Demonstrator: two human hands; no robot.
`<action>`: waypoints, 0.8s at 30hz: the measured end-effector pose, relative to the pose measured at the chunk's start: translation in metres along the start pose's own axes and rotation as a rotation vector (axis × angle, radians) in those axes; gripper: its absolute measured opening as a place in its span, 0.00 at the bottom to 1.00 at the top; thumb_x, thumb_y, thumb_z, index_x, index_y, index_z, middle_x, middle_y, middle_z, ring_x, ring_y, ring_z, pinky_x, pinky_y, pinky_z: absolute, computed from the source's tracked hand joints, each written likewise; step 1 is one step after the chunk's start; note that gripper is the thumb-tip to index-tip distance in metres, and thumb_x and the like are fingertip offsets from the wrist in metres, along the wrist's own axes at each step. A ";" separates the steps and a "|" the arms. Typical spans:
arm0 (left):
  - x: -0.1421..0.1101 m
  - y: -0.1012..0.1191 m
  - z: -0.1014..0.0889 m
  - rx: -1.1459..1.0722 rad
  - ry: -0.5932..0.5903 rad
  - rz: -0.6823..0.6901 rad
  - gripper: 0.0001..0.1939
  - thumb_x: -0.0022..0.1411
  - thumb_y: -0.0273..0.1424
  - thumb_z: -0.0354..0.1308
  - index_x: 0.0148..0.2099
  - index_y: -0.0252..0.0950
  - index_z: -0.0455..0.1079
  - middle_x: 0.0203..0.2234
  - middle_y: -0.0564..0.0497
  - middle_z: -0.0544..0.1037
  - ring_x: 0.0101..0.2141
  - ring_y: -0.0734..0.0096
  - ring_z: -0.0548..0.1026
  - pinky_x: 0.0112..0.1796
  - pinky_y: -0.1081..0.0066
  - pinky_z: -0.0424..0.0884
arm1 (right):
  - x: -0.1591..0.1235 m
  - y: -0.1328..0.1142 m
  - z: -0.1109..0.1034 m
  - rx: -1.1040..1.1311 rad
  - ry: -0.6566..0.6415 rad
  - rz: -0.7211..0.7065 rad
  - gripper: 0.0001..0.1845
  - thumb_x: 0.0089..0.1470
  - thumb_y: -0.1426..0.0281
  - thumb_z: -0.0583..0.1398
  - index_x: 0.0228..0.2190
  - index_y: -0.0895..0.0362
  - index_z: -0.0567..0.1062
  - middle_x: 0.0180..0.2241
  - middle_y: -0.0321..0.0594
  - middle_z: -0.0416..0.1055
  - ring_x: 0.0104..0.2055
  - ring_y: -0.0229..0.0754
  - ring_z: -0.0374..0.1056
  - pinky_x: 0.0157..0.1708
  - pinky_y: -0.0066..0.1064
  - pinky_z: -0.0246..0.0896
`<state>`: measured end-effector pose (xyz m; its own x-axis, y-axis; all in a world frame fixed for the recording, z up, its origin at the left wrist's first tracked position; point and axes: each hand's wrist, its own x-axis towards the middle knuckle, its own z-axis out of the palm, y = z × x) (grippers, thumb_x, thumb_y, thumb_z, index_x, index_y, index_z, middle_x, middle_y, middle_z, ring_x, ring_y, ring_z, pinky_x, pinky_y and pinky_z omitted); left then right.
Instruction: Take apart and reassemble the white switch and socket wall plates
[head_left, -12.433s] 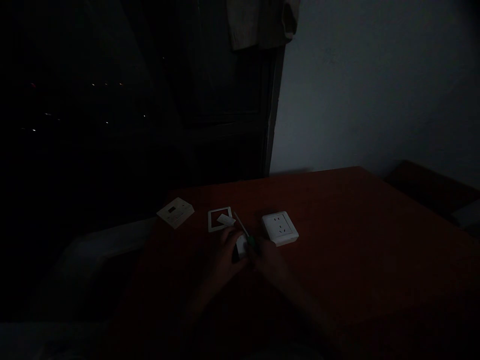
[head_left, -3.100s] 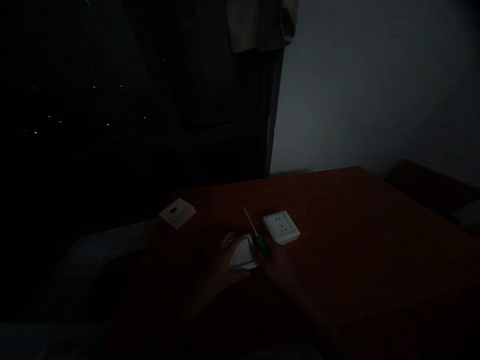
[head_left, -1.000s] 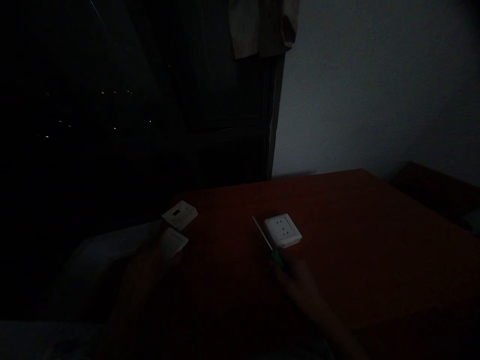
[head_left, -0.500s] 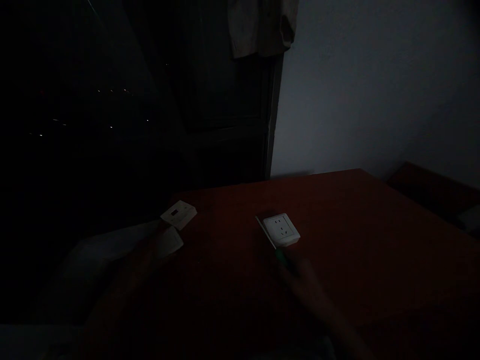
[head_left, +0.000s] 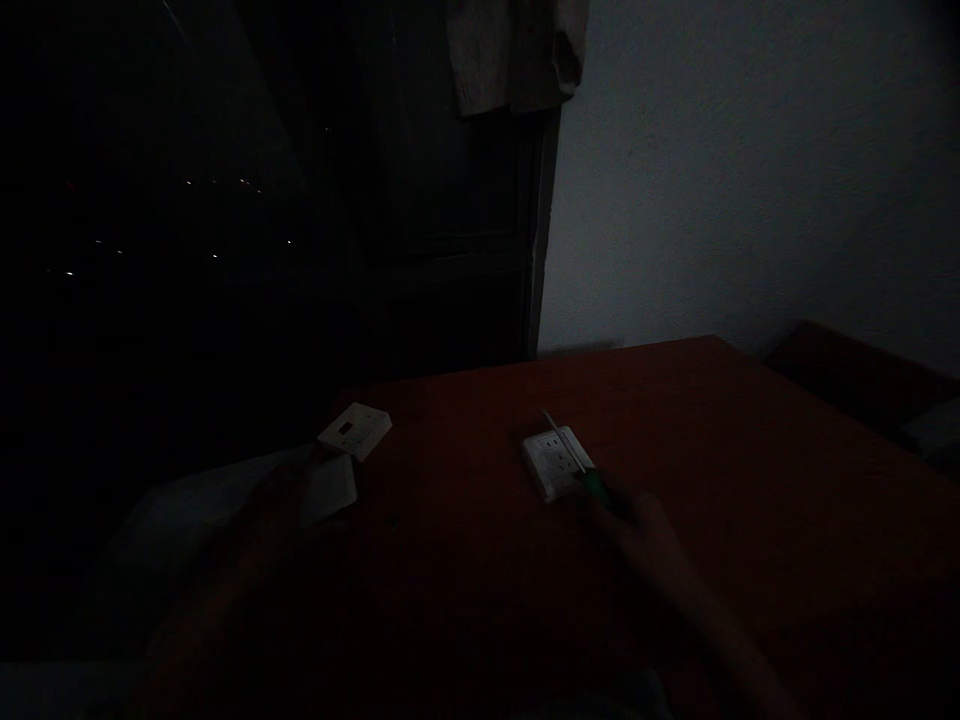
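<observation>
In dim light, my left hand is closed around the left edge of a white wall switch at the table's left side. Its fingers are mostly lost in the dark. Just behind the switch lies a cream panel with a small dark window. My right hand is closed around the green handle of a screwdriver. The screwdriver's shaft points away and to the left, passing over a white wall socket. Whether the shaft touches the socket I cannot tell. The handle covers the socket's right corner.
The reddish-brown table reaches back to a pale wall. A dark window with small lights stands at the left and back. Cloth hangs above, and a pale ledge runs beyond the table's left edge.
The loose white frame and small plate came off the table as the switch came together in my hands. My left hand carried the switch left; my right moved the screwdriver right, over the socket.
</observation>
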<state>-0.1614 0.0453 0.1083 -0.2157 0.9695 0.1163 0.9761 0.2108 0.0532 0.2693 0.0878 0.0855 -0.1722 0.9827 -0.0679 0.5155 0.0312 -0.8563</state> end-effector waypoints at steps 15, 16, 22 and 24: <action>-0.008 0.151 0.014 -0.428 -0.099 0.427 0.30 0.61 0.39 0.56 0.63 0.41 0.55 0.64 0.45 0.57 0.62 0.55 0.56 0.59 0.55 0.57 | 0.051 0.023 -0.003 -0.131 0.046 -0.072 0.23 0.55 0.58 0.54 0.44 0.61 0.76 0.36 0.45 0.78 0.35 0.46 0.73 0.32 0.31 0.64; -0.009 0.160 0.015 -0.462 -0.110 0.444 0.30 0.61 0.38 0.56 0.64 0.42 0.54 0.64 0.45 0.56 0.62 0.56 0.56 0.59 0.56 0.57 | 0.049 0.021 0.001 -0.126 0.036 -0.083 0.23 0.56 0.58 0.54 0.44 0.60 0.76 0.36 0.45 0.77 0.35 0.45 0.73 0.33 0.31 0.64; -0.013 0.199 0.032 -0.597 -0.155 0.477 0.40 0.56 0.37 0.63 0.66 0.42 0.49 0.66 0.45 0.50 0.64 0.54 0.52 0.61 0.55 0.54 | 0.030 0.003 0.029 -0.115 -0.014 -0.146 0.20 0.57 0.61 0.53 0.43 0.59 0.76 0.37 0.45 0.77 0.36 0.45 0.73 0.35 0.31 0.64; -0.014 0.203 0.042 -0.599 -0.191 0.482 0.41 0.55 0.35 0.63 0.66 0.40 0.49 0.65 0.43 0.52 0.63 0.53 0.52 0.61 0.55 0.54 | 0.024 -0.003 0.033 -0.114 -0.028 -0.175 0.20 0.57 0.63 0.53 0.46 0.59 0.75 0.39 0.46 0.77 0.37 0.45 0.72 0.37 0.32 0.64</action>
<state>0.0406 0.0799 0.0757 0.2889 0.9529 0.0928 0.7682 -0.2886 0.5715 0.2361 0.1049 0.0698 -0.2898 0.9551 0.0610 0.5673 0.2228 -0.7928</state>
